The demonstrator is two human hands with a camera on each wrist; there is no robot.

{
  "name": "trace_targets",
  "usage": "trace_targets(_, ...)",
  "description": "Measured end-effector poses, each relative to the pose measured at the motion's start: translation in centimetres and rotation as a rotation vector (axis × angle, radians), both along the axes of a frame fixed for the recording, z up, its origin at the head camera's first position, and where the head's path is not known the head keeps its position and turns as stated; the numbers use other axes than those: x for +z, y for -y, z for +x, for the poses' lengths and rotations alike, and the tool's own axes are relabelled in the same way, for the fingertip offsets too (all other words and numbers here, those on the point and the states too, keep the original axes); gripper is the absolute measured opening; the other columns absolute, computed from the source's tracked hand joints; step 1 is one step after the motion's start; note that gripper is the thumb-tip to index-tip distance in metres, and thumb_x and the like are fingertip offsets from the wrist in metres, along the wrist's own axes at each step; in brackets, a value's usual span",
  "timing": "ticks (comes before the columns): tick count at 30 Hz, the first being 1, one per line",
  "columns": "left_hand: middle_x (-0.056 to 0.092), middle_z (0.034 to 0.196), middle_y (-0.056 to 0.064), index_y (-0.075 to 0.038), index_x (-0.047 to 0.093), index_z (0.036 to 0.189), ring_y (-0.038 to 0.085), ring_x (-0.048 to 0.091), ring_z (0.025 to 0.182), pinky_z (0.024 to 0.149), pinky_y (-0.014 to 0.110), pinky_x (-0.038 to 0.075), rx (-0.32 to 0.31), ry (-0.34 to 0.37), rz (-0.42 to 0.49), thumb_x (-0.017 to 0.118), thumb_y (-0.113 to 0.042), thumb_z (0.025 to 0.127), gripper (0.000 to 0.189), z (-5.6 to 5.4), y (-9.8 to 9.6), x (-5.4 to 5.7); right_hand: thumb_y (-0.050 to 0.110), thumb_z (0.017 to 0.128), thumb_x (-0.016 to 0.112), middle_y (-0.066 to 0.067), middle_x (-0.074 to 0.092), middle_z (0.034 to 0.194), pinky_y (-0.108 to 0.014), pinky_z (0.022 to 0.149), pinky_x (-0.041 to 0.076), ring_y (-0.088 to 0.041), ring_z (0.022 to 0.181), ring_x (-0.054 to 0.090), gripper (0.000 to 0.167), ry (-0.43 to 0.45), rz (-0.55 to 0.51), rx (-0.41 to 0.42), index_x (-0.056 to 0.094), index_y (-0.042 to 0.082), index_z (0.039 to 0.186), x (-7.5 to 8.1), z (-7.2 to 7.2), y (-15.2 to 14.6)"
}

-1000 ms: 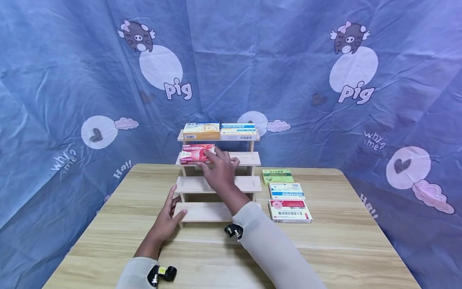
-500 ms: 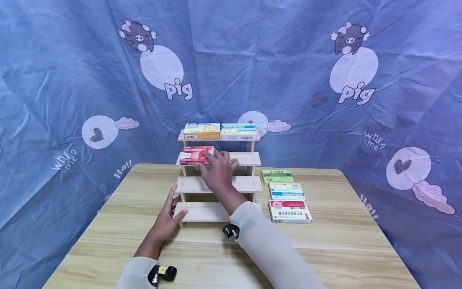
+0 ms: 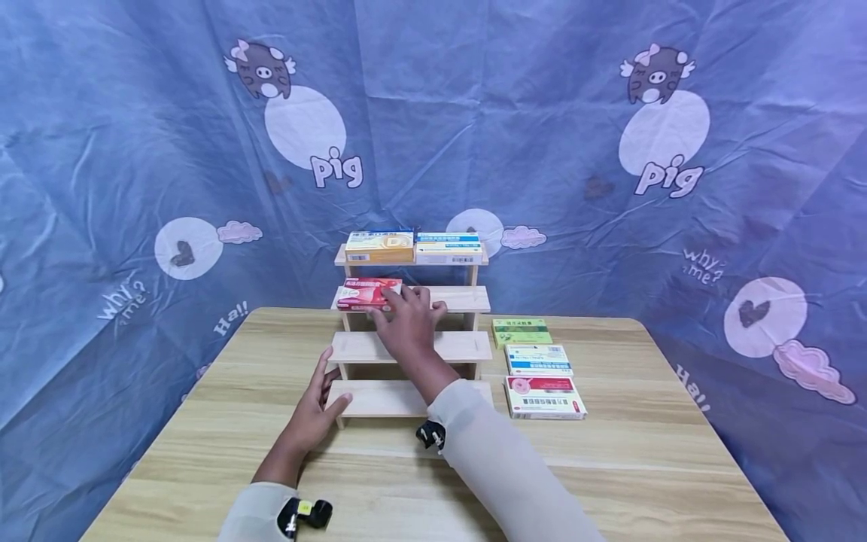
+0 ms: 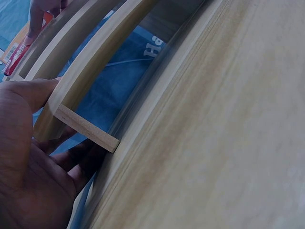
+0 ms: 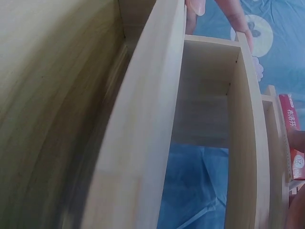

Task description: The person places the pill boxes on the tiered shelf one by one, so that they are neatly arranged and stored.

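Note:
A stepped wooden display rack (image 3: 406, 397) stands on the table. My left hand (image 3: 314, 410) holds its lower left end; in the left wrist view the thumb lies on the lowest step (image 4: 90, 62) and the fingers curl behind. On the left half of the second step from the top sits a red medicine box (image 3: 362, 292). My right hand (image 3: 409, 320) pinches that box at its right end, thumb at the front edge and fingers on top. In the right wrist view the red box (image 5: 289, 114) shows at the right edge, partly covered by fingers.
On the top step stand a yellow-and-white box (image 3: 379, 247) and a blue-and-white box (image 3: 448, 248), side by side. Right of the rack a green box (image 3: 521, 332), a white-and-blue box (image 3: 539, 360) and a red-and-white box (image 3: 545, 397) lie on the table (image 3: 643, 452). A blue cloth (image 3: 420, 113) hangs behind.
The red box has come down from a slight tilt to lie flatter on the second step, my right hand moving slightly left with it. My left hand stays in place.

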State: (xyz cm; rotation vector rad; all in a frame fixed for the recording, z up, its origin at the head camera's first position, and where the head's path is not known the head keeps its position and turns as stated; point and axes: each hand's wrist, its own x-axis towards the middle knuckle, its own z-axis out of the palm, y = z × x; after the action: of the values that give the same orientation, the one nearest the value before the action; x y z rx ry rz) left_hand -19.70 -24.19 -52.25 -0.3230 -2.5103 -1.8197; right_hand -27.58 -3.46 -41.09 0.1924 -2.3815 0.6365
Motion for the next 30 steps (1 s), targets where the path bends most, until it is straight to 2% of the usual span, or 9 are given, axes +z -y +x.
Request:
trace_targets(7, 0.039, 0.173, 0.029, -0.035, 0.004, 0.177, 0.048, 0.048, 0.156, 0.102, 0.014, 0.047, 0.003, 0.003, -0.006, 0.069, -0.018, 0.109, 0.096, -0.02, -0.01, 0.02, 0.058, 0.096, 0.079, -0.007, 0.073, 0.145, -0.072, 0.108, 0.037, -0.034, 0.14, 0.057, 0.051, -0.002, 0.037, -0.009, 0.076, 0.03, 0.139, -0.1, 0.0, -0.03)
trace_targets(19, 0.038, 0.173, 0.029, -0.035, 0.003, 0.177, 0.048, 0.048, 0.156, 0.103, 0.015, 0.047, 0.007, 0.006, -0.011, 0.069, -0.019, 0.109, 0.097, 0.02, -0.04, 0.08, 0.06, 0.098, 0.076, -0.005, 0.071, 0.149, -0.07, 0.108, 0.037, -0.032, 0.139, 0.059, 0.052, 0.003, 0.078, -0.019, 0.075, 0.031, 0.141, -0.07, 0.07, 0.03)
trace_targets(30, 0.039, 0.173, 0.029, -0.035, 0.003, 0.177, 0.048, 0.049, 0.154, 0.101, 0.014, 0.047, 0.003, 0.007, -0.005, 0.07, -0.019, 0.108, 0.097, 0.06, -0.07, 0.06, 0.059, 0.1, 0.074, -0.006, 0.07, 0.151, -0.071, 0.109, 0.036, -0.031, 0.14, 0.058, 0.055, 0.04, 0.089, -0.017, 0.071, 0.031, 0.147, -0.14, 0.19, 0.01)
